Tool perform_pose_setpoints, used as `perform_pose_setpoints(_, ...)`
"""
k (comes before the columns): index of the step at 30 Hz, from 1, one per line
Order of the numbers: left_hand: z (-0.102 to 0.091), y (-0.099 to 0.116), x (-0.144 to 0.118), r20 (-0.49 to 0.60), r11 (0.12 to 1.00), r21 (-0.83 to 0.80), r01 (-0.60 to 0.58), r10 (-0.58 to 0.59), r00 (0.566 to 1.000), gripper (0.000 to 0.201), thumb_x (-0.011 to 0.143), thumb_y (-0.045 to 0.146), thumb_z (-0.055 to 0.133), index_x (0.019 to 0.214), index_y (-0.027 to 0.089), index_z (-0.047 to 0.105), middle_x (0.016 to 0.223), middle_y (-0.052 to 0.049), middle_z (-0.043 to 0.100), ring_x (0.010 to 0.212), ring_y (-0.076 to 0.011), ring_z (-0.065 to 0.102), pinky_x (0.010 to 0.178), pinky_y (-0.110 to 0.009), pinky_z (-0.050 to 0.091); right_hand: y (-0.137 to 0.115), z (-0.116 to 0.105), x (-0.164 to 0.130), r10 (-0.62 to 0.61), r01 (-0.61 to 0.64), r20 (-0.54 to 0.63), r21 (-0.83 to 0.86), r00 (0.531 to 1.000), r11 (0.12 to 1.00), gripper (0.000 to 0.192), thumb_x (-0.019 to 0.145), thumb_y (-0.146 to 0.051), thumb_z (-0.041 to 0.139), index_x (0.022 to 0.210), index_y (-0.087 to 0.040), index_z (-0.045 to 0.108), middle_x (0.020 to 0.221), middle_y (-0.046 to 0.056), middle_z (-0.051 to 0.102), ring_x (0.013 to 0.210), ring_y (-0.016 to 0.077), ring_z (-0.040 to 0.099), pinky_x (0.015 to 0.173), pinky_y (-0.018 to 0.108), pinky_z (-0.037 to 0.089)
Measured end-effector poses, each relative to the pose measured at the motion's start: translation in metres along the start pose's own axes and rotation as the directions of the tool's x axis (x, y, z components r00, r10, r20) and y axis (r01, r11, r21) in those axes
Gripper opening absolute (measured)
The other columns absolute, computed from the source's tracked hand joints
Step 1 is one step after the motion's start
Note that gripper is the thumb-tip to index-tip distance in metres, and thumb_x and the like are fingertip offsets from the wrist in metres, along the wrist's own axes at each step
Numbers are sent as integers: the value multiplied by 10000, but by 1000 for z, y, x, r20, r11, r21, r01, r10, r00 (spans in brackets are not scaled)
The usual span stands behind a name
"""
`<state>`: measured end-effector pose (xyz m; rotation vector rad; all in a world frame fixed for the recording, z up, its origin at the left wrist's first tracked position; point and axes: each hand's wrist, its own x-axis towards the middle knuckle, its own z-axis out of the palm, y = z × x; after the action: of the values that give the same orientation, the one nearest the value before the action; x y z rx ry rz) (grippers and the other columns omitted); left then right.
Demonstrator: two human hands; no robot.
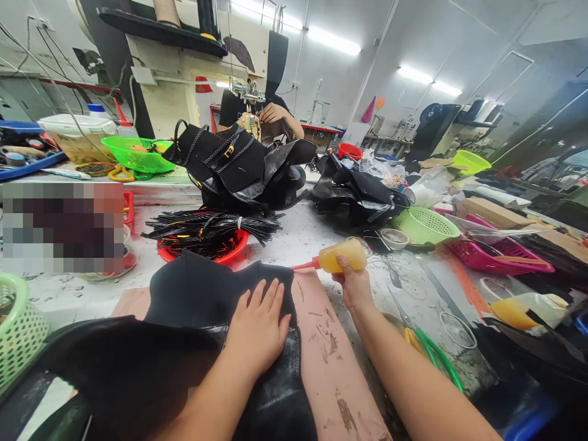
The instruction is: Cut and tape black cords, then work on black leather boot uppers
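My left hand (258,324) lies flat, fingers spread, on a black leather piece (197,294) that rests on a pink work board (326,361). My right hand (353,283) grips a yellow squeeze bottle (343,255) with a red nozzle (303,266). The nozzle points left, its tip at the upper right edge of the black piece. More black leather (124,373) covers the near left of the table.
A red tray of black straps (211,231) sits behind the board, with piled black bags (239,168) beyond. Green baskets (425,226) (18,327), a pink tray (498,254) and scissors (429,346) lie to the sides. Another person's hand (274,113) works at a sewing machine (206,67) opposite.
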<state>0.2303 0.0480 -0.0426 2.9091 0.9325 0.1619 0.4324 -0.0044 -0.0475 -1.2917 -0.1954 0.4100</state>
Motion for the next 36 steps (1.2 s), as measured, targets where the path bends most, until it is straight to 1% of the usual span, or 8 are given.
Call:
perform_pose_setpoints(10, -1, 0, 0, 2, 1000, 2, -1, 1, 1000, 509, 879, 373, 310, 1342, 170, 367, 1416, -13, 348, 1295, -248, 311, 1021, -455, 277, 1, -2, 0, -24, 24, 7, -6, 1000, 1000, 510, 405, -434, 786, 779, -154, 585, 706, -6, 591, 574, 123, 533, 404, 203, 404)
perform_pose_setpoints(19, 1, 0, 1, -22, 1000, 6, -2, 2, 1000, 504, 878, 368, 315, 1341, 178, 371, 1412, -12, 362, 1293, -249, 315, 1019, -450, 276, 4, 0, 0, -26, 26, 11, 0, 1000, 1000, 500, 408, -435, 785, 772, -155, 587, 673, -11, 593, 554, 124, 536, 413, 213, 422)
perform_pose_setpoints(26, 1, 0, 1, -12, 1000, 9, -8, 8, 1000, 506, 878, 360, 312, 1343, 166, 367, 1416, -20, 349, 1291, -252, 317, 1016, -454, 280, 4, -5, -3, -19, 19, 5, 0, 1000, 1000, 503, 400, -441, 789, 759, -149, 591, 697, -4, 594, 558, 115, 527, 390, 197, 394)
perform_pose_setpoints(30, 1, 0, 1, -13, 1000, 15, -5, 5, 1000, 497, 880, 359, 310, 1340, 183, 373, 1416, -13, 350, 1289, -249, 321, 1015, -450, 277, 2, -6, -7, -5, 5, 17, -7, 1000, 1000, 494, 410, -441, 787, 752, -144, 591, 667, -9, 586, 521, 107, 510, 377, 199, 380)
perform_pose_setpoints(36, 0, 1, 1, -1, 1000, 18, -5, 5, 1000, 500, 878, 358, 318, 1341, 177, 371, 1419, -17, 345, 1290, -252, 319, 1016, -450, 277, 2, -8, -11, 20, -19, 38, -11, 999, 1000, 479, 414, -428, 791, 741, -142, 589, 650, -12, 582, 496, 101, 497, 372, 204, 379)
